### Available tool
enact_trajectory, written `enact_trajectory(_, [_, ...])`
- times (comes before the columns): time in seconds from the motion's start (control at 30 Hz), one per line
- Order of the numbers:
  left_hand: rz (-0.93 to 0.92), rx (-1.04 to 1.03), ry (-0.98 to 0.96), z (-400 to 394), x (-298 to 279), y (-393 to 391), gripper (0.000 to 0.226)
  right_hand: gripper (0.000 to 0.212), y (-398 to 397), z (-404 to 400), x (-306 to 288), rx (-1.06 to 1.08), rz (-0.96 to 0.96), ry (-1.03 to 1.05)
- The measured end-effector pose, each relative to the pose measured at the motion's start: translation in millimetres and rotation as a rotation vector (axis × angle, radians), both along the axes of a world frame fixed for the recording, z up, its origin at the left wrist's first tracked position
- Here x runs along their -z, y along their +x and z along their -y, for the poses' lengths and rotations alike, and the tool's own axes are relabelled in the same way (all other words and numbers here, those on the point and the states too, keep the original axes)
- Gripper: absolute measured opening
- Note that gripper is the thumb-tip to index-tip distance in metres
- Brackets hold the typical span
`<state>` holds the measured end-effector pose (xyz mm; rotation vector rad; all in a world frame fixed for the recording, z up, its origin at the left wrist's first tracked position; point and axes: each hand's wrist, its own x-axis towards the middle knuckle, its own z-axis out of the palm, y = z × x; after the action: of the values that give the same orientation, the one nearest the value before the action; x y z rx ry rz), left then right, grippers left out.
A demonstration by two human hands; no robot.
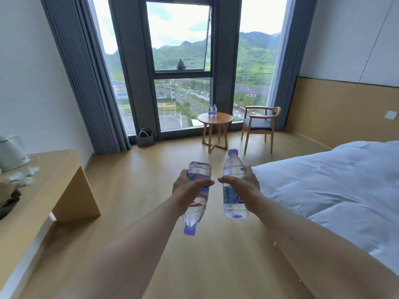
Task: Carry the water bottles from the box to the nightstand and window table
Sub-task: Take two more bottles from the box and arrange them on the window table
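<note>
You have one bottle in each hand, carried out over the floor in front of you. The left bottle (197, 197) hangs cap-down and tilted; the right bottle (234, 184) stands cap-up, nearly upright. Both look full of water, so expect them to feel fairly heavy for their size, with thin clear plastic walls that give under a squeeze and a smooth, possibly slippery label band. Your left hand (190, 188) wraps the middle of its bottle, fingers curled round the label; your right hand (244, 186) does the same, thumb across the front. That mid-body hold is the sound one: the ribbed waist gives purchase, and the cap end is too narrow to trust.

Two more bottles (212, 111) already stand close together on the round counter (224, 119) by the window, with a chair (260, 124) just beside it. The bed (334, 180) lies to your right. No nightstand or box shows here.
</note>
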<state>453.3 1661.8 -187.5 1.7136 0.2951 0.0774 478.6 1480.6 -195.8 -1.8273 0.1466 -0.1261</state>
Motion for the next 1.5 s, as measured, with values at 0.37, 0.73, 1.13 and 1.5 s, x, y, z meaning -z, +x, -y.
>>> enact_trajectory(0.37, [-0.054,0.159,0.038,-30.9,6.2,204.1,0.067,0.074,180.2,-29.1,3.7,0.125,-0.036,-0.026])
enact_trajectory(0.73, [-0.039,0.166,0.036,-5.8,17.5,457.5,0.075,0.07,425.9,-3.4,18.2,0.089,-0.024,0.032])
enact_trajectory(1.13, [-0.102,0.12,-0.03,0.8,7.9,705.8,0.076,0.068,677.0,8.2,3.1,0.075,-0.033,0.079])
enact_trajectory(1.5, [-0.087,0.22,-0.022,-41.2,16.2,974.8,0.079,0.074,926.3,-38.7,27.8,0.149,-0.079,0.078])
